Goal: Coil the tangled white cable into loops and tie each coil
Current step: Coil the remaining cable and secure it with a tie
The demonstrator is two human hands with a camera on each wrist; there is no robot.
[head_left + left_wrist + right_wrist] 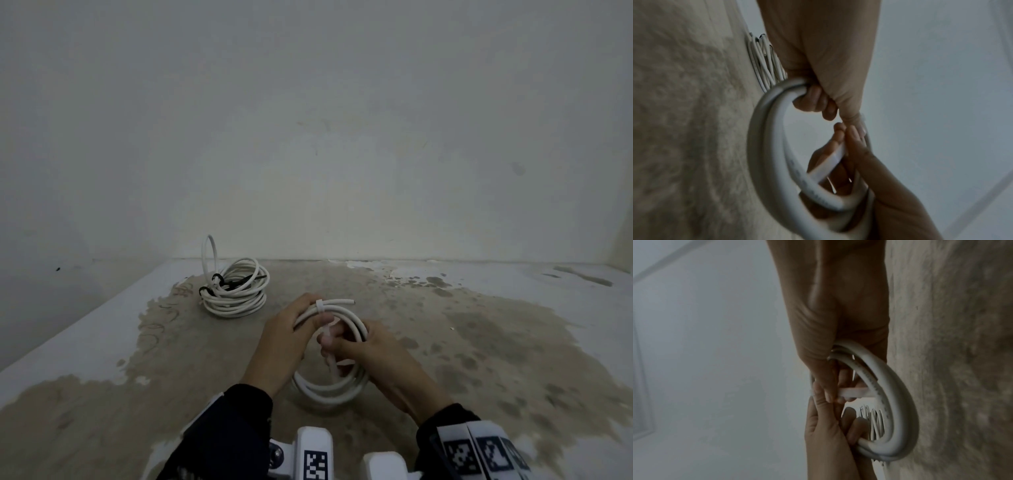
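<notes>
A small coil of thick white cable [349,320] stands upright, its bottom loop on the floor. My left hand [286,337] grips its upper left side, fingers curled round the strands. A white tie strap [319,306] wraps the top of the coil, and its tail runs down through the middle. My right hand [359,347] pinches that tail between thumb and fingers. In the left wrist view the strap [831,161] lies across the right hand's fingers [854,146] inside the coil [764,146]. The right wrist view has the strap [855,392] spanning the coil [902,402].
A second, larger white coil [236,291], bound with black ties and with one loop sticking up, lies on the floor at the back left. The bare concrete floor [479,342] has white patches, and a pale wall [342,137] rises close behind it.
</notes>
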